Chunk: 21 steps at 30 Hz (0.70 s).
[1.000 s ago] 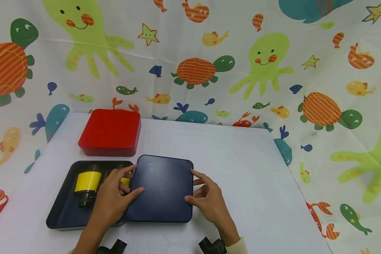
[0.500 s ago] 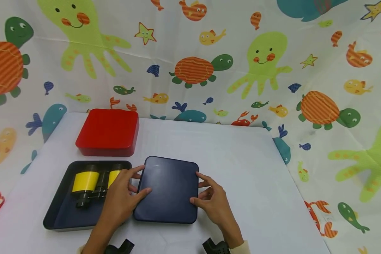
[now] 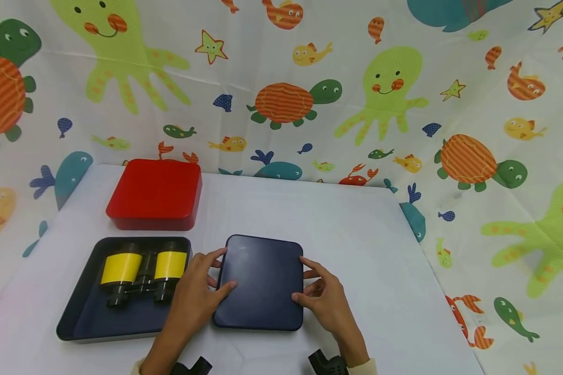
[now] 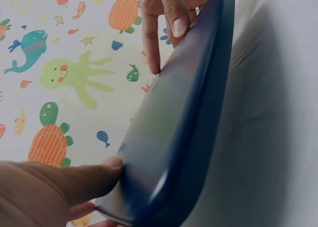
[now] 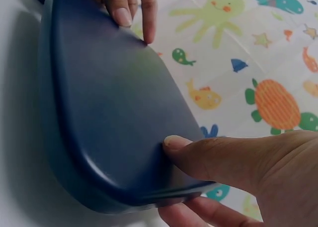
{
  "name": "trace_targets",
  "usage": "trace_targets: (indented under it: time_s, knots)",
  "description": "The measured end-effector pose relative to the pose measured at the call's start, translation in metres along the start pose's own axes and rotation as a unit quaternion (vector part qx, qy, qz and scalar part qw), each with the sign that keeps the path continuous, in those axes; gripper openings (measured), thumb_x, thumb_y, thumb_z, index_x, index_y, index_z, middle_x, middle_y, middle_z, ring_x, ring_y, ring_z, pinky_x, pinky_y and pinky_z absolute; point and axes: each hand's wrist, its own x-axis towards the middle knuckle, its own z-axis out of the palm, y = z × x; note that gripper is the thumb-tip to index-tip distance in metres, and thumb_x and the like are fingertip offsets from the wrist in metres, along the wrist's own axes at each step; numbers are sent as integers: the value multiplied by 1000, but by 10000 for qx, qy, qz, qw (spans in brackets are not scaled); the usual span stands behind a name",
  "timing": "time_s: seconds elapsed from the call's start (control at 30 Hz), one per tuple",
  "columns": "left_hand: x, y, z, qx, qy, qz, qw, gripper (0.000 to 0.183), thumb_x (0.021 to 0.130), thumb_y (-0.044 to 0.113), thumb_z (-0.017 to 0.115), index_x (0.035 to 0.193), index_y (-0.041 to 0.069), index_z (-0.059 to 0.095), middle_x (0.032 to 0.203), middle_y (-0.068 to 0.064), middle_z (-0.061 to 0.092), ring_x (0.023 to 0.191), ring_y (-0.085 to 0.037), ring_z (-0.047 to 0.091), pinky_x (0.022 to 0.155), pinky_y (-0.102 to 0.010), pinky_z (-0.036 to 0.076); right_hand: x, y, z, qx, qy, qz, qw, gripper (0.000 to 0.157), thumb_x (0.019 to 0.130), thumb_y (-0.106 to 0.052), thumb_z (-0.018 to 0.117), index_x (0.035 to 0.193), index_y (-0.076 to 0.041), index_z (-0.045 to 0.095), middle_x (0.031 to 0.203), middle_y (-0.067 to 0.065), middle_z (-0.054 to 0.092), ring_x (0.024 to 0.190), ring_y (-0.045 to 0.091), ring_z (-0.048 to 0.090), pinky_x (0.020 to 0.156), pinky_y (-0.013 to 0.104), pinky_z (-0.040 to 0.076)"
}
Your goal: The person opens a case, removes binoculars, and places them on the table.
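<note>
A dark blue flat box with rounded corners and a smooth top is held between my two hands. On its left edge my left hand grips it, thumb on top and fingers along the side. My right hand grips the right edge in the same manner, its thumb lying on the top face. The frames do not show whether it is a whole box or only a lid; its underside is hidden. Left of it, black and yellow binoculars lie in an uncovered dark tray, partly behind my left hand.
A red box sits behind the tray at the back left of the white table. A curtain printed with sea animals hangs behind and beside the table. White tabletop extends to the right of my right hand.
Both hands have carried the blue flat box rightward, away from the tray. More of the binoculars and the tray's right side now shows.
</note>
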Motion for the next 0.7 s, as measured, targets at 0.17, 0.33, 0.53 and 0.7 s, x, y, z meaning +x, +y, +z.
trace_targets:
  time_s: [0.17,0.33,0.53,0.7]
  knots:
    - [-1,0,9,-20,17,-33,10000,80,85,23,92,155,19,54,125,-12,64,88,-19,65,69,-26,54,1,7,-3,-15,-48,-31,10000,83,78,-5,93,151,-30,60,123,12,68,83,17,68,79,26,61]
    - [-1,-5,18,-35,76,-61,9999,80,83,20,93,154,17,55,122,-13,64,86,-18,63,68,-26,52,3,13,-1,-38,-80,-43,10000,82,79,-5,92,151,-26,60,123,14,68,83,16,68,78,25,60]
    - [-2,-11,27,50,-55,-281,9996,81,84,21,92,155,17,53,123,-13,63,86,-18,61,67,-26,50,5,19,4,-167,20,94,9998,81,78,-4,93,149,-27,62,121,12,70,81,14,68,79,23,59]
    - [-1,-14,32,4,-34,-362,9993,82,84,20,92,155,17,52,123,-14,62,86,-19,61,67,-26,50,6,20,7,-415,90,9,9991,81,78,-4,93,149,-26,62,121,11,71,82,11,67,78,23,59]
